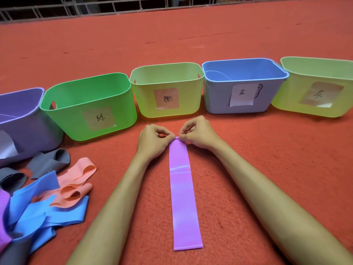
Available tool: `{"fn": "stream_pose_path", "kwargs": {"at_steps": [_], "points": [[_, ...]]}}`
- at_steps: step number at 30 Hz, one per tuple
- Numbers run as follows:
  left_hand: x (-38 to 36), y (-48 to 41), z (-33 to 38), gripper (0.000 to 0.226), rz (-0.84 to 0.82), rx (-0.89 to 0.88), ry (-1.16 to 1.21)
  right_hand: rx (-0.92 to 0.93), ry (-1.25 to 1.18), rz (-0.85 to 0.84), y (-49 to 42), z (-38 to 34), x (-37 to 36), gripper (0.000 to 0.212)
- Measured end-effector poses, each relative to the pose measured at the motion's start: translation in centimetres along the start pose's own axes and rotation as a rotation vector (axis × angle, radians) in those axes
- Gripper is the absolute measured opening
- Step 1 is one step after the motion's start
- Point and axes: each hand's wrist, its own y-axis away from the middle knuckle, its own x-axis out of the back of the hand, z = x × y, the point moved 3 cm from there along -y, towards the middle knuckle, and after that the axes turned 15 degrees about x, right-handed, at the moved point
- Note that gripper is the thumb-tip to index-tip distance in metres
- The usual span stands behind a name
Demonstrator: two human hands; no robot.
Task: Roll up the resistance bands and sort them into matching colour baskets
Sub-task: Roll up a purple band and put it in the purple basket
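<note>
A purple resistance band (183, 197) lies flat and straight on the red carpet, running away from me. My left hand (152, 142) and my right hand (198, 133) both pinch its far end, where a small fold or roll has formed. Beyond the hands stands a row of labelled baskets: purple (23, 129) at far left, green (91, 106), yellow-green (168, 90), blue (242, 87) and another yellow-green (315, 88) at far right. A blue band shows inside the blue basket.
A loose heap of bands lies at the lower left: blue (47, 213), pink (76, 184), grey (47, 161) and purple (3, 217). A metal grid fence (114, 6) runs along the far edge of the carpet.
</note>
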Motion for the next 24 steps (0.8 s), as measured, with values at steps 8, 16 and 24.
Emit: {"fn": "stream_pose_path", "kwargs": {"at_steps": [8,16,24], "points": [[-0.03,0.02,0.05,0.004,0.007,0.016,0.008,0.003,0.075,0.07,-0.02,0.29,-0.19,0.01],[0.16,0.01,-0.04,0.005,-0.044,0.033,0.012,0.043,0.08,0.031,0.12,0.43,-0.17,0.003],[0.09,0.28,0.2,0.011,-0.02,-0.005,0.021,0.086,0.043,-0.01,0.56,-0.15,-0.1,0.009]]}}
